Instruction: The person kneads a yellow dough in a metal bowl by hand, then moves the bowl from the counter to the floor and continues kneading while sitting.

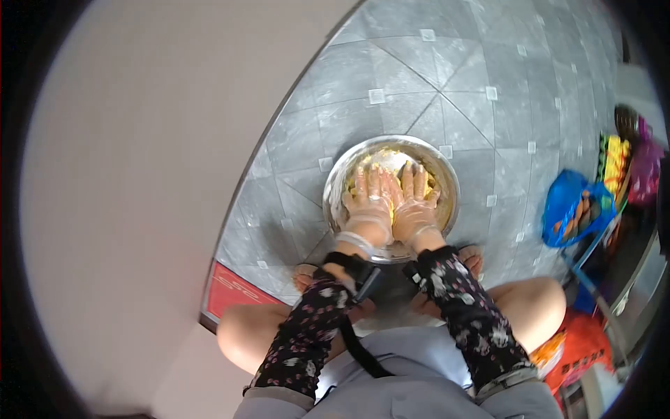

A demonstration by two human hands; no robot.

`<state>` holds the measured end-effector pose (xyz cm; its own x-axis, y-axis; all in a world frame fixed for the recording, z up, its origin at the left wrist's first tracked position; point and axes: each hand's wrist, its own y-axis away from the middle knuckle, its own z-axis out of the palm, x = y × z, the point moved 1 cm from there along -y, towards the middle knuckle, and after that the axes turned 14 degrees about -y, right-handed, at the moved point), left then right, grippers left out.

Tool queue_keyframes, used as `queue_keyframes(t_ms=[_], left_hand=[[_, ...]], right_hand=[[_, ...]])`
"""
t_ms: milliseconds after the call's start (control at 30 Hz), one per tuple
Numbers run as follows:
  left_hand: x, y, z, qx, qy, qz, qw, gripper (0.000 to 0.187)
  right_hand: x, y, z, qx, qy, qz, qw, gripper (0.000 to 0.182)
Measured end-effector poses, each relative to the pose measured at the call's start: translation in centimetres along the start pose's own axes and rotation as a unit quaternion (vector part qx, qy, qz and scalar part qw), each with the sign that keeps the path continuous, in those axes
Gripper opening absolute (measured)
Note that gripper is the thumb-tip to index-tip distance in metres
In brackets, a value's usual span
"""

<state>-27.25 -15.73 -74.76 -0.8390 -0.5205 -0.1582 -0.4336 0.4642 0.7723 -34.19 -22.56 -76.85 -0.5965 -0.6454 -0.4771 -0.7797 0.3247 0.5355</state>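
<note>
Yellow soft dough [428,184] lies inside one round silver metal basin [451,199]; two clear-gloved hands, left hand [370,204] and right hand [415,208], press it, fingers slightly apart. Grey tiled floor [460,122] extends beyond the far rim.

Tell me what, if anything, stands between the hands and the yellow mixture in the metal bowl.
No obstacle shows: the left hand and right hand are inside the bowl, flat against the yellow mixture. Only what look like clear gloves intervene.

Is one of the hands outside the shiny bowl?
No, the left hand and right hand are side by side inside the metal bowl, spread on yellow stuff.
</note>
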Motion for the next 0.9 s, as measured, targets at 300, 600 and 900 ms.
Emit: queue_keyframes(t_ms=[300, 600, 900], left_hand=[[0.3, -5.0, 3.3, 0.153, 0.055, -0.074, 0.984, 0.071], [-1.4, -7.7, -0.5, 0.214, 0.166, -0.152, 0.951, 0.044], [-5.4, -4.1, 2.3, 0.218, 0.359, 0.07, 0.905, 0.061]], right_hand=[[2.2, -4.9, 3.1, -0.002, 0.038, 0.064, 0.997, 0.057], [0.8, -7.9, -1.3, 0.079, -0.102, 0.107, 0.986, 0.042], [4.7, -4.8, -2.0, -0.146, -0.472, -0.015, 0.87, 0.064]])
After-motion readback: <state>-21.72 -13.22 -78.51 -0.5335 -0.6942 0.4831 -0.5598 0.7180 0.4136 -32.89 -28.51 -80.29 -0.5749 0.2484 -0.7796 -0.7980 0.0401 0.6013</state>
